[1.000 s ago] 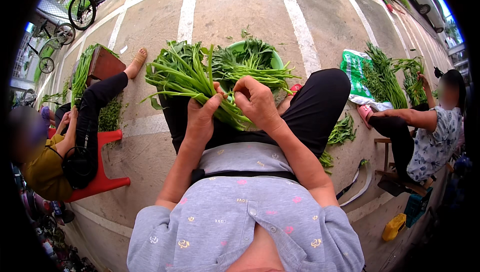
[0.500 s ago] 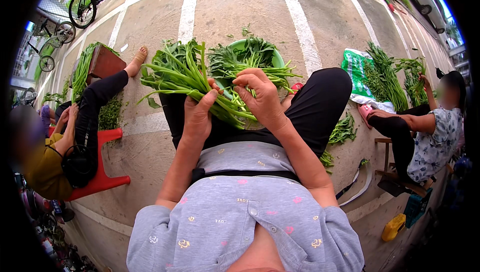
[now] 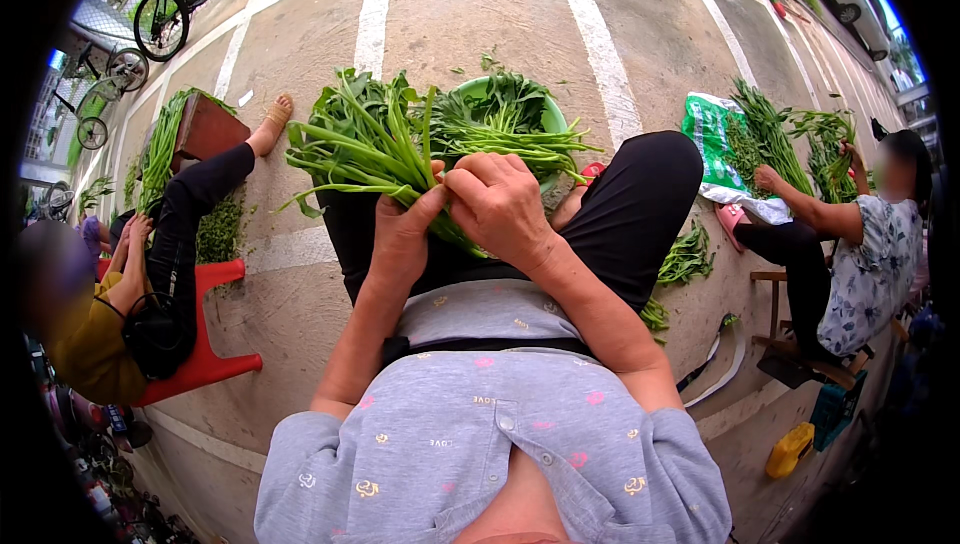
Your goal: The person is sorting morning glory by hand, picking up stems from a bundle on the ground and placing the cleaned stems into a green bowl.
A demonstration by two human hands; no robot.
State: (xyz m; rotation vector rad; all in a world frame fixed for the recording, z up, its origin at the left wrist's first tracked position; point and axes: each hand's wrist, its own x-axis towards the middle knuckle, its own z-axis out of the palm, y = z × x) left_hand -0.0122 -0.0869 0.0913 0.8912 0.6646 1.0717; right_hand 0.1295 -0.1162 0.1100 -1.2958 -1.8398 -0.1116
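My left hand [image 3: 404, 232] is closed around a bunch of leafy greens [image 3: 352, 149], held above my lap with leaves pointing away to the left and cut stems toward me. Pinched at the stems beside my left thumb is my right hand [image 3: 500, 206]; its fingertips are partly hidden behind its own knuckles. Just beyond both hands, a pale green basin [image 3: 555, 120] stands on the ground, heaped with more leafy greens [image 3: 505, 134].
On the left a person sits on a red plastic stool [image 3: 212, 319], handling greens by a brown box [image 3: 212, 132]. A seated person on the right reaches over greens on a green-and-white sack [image 3: 708, 144]. Loose greens [image 3: 688, 256] lie beside my right knee.
My right hand has moved left and closed in on the stems by my left thumb. The person on the right has stretched an arm toward the greens on the sack.
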